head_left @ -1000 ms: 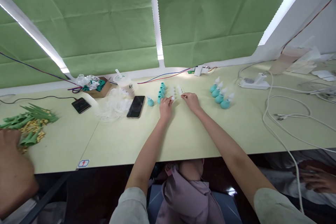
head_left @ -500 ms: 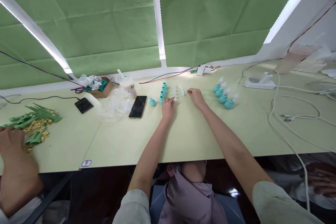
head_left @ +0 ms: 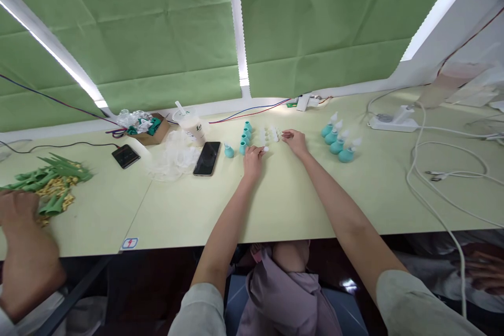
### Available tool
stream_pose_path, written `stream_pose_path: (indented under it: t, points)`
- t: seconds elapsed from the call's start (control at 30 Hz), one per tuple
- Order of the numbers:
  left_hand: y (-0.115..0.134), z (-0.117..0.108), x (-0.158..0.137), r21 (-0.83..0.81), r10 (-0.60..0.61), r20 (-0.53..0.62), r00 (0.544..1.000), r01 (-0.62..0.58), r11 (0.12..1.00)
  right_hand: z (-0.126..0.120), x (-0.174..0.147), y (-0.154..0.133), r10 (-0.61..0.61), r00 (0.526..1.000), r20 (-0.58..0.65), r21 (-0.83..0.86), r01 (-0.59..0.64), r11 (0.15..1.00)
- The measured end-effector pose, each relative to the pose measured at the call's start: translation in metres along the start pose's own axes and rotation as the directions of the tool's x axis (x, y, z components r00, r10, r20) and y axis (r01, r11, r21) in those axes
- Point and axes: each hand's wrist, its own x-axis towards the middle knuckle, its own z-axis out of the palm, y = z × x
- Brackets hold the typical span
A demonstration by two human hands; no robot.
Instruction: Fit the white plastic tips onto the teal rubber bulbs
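My left hand (head_left: 253, 161) is closed, its fingertips pinching a small white plastic piece (head_left: 266, 149). Just behind it stands a row of turquoise bulbs (head_left: 244, 137) with open tops. My right hand (head_left: 294, 142) has its fingers drawn together at the edge of several small white parts (head_left: 274, 134); what lies between the fingertips is too small to make out. To the left, one turquoise bulb with a clear pointed tip (head_left: 229, 151) stands alone. Over on the right is a slanting row of turquoise bulbs with clear pointed tips (head_left: 337, 146).
A phone (head_left: 207, 158), crumpled clear plastic (head_left: 173, 157), a drink cup (head_left: 192, 127) and a cardboard box (head_left: 154, 134) are on the left. At far left, another person's hand (head_left: 18, 207) rests by green and yellow pieces (head_left: 59, 184). A power strip (head_left: 394, 123) and white cables lie right.
My left hand has shifted slightly right with the white piece, which shows more plainly at its fingertips. My right hand stays by the small white parts, almost unmoved.
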Motion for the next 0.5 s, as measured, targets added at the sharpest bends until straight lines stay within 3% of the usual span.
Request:
stream_pose_path:
  t: [0.5]
  points:
    - [0.0023,-0.0016,0.0,0.009,0.004,0.023,1.0,-0.004,1.0,-0.0018,-0.0026,-0.0065,0.028,0.999,0.027,0.035,-0.028,0.999]
